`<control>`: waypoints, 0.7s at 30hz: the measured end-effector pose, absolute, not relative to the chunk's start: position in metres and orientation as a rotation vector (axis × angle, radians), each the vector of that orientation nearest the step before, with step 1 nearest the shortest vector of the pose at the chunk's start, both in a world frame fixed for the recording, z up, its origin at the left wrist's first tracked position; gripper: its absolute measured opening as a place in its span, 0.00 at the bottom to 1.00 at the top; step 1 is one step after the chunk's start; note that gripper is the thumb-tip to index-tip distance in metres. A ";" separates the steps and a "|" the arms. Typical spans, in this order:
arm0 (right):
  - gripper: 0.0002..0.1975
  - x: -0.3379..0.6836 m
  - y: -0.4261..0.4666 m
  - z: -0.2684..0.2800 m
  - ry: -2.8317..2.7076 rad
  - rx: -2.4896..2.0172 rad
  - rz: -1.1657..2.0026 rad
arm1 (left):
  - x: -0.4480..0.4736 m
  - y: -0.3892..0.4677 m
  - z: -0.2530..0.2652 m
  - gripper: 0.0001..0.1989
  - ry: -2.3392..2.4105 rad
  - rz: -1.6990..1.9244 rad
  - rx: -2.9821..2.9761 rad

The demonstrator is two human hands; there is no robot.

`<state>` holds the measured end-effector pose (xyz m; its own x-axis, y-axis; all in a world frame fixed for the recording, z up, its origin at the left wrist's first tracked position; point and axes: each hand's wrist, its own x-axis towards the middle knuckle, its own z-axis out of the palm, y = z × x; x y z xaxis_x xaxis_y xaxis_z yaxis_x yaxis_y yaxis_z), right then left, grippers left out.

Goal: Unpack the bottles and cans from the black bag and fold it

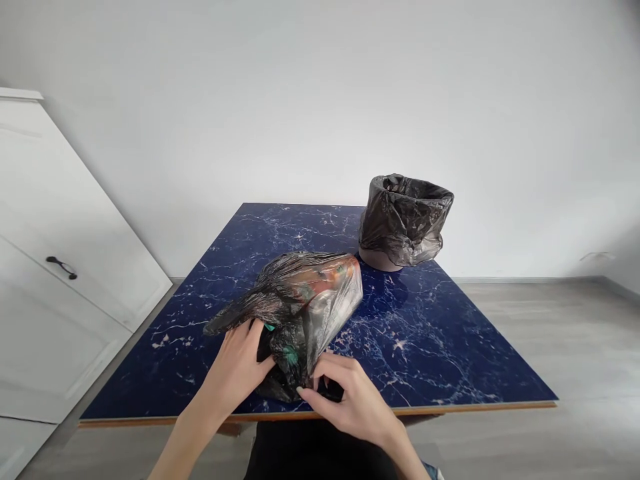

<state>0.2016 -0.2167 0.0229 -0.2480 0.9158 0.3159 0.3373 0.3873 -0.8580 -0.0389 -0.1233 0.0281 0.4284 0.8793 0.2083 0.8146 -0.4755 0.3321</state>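
A dark, see-through plastic trash bag (327, 310) lies on the near half of the table, its gathered part towards me. Orange and green contents show faintly through the film, too blurred by it to name. My left hand (240, 367) is at the bag's near left side, fingers curled into the folds and the tips hidden under the plastic. With thumb and bent fingers, my right hand (347, 397) pinches the bag's near edge. Small green patches show between the two hands.
A round bin (380, 259) lined with a black bag stands at the table's back right corner. The blue marbled table (425, 333) has its front edge close to me. A white cabinet (60, 320) stands left, and a pale wall (300, 100) rises behind.
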 end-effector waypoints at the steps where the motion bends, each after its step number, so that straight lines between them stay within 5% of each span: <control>1: 0.13 0.202 -0.217 0.024 -1.790 -1.094 0.842 | -0.039 -0.126 0.031 0.31 1.469 0.516 2.485; 7: 0.09 0.202 -0.218 0.025 -1.778 -1.083 0.840 | -0.037 -0.140 0.036 0.38 1.316 0.543 2.441; 21: 0.12 0.204 -0.219 0.025 -1.811 -1.054 0.847 | -0.019 -0.140 0.044 0.22 1.250 0.505 2.370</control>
